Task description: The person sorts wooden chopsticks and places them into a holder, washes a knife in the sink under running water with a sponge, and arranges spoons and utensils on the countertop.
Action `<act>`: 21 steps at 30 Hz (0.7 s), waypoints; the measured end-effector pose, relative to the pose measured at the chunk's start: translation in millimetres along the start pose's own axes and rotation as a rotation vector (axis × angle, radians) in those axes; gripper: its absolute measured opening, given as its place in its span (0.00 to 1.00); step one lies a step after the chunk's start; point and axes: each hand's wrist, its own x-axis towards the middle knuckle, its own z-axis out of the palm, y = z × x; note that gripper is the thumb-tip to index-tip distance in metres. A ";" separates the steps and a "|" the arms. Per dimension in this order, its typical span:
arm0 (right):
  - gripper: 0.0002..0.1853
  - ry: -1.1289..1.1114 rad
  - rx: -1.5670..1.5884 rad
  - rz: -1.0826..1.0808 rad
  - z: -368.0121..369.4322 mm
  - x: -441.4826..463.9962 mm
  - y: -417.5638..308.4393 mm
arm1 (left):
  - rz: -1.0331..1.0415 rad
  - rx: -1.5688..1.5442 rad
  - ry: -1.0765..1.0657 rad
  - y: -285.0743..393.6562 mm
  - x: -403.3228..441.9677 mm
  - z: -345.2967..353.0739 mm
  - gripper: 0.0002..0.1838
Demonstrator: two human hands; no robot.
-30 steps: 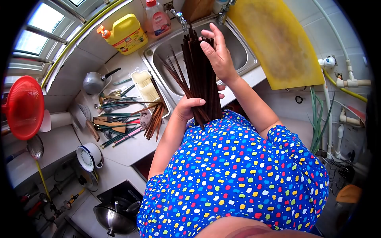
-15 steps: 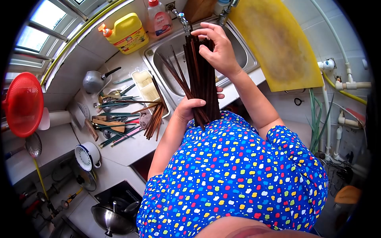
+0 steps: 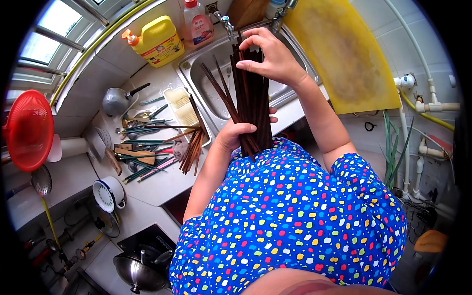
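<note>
A thick bundle of dark brown chopsticks (image 3: 253, 98) stands nearly upright in front of my body, over the near edge of the steel sink (image 3: 201, 81). My left hand (image 3: 238, 133) is wrapped round its lower part, thumb in front and fingertips showing on the far side. A few chopsticks (image 3: 221, 91) splay out to the left from that grip. At the top of the bundle is my right hand (image 3: 270, 56), thumb and fingers curved and apart around the upper ends. Whether its fingertips touch a stick cannot be made out.
Loose brown chopsticks (image 3: 191, 152) lie by a cream rack (image 3: 181, 108) left of the sink, beside spoons and other utensils. A yellow jug (image 3: 160, 42) and a pink-labelled bottle (image 3: 198, 24) stand behind. A yellow board (image 3: 344, 59) is at the right.
My right hand has turned and shifted slightly left across the top of the bundle, its fingers more curled than before. My left hand keeps its grip.
</note>
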 end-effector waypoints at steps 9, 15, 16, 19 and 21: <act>0.16 -0.169 0.110 0.052 -4.0 8.5 10.5 | -0.007 0.020 0.000 -1.9 1.6 -5.1 0.43; 0.15 -0.162 0.120 0.085 -6.5 7.5 5.7 | -0.001 -0.006 -0.004 -2.4 1.7 -5.7 0.43; 0.15 -0.136 0.117 0.074 -7.0 6.6 4.5 | 0.004 -0.003 -0.009 -2.4 1.7 -5.9 0.43; 0.16 -0.075 0.114 0.047 -6.8 2.5 1.3 | 0.011 -0.016 -0.002 -2.1 1.7 -5.8 0.43; 0.16 -0.040 0.114 0.031 -6.6 0.1 -1.2 | 0.017 -0.027 0.007 -1.9 1.4 -5.8 0.43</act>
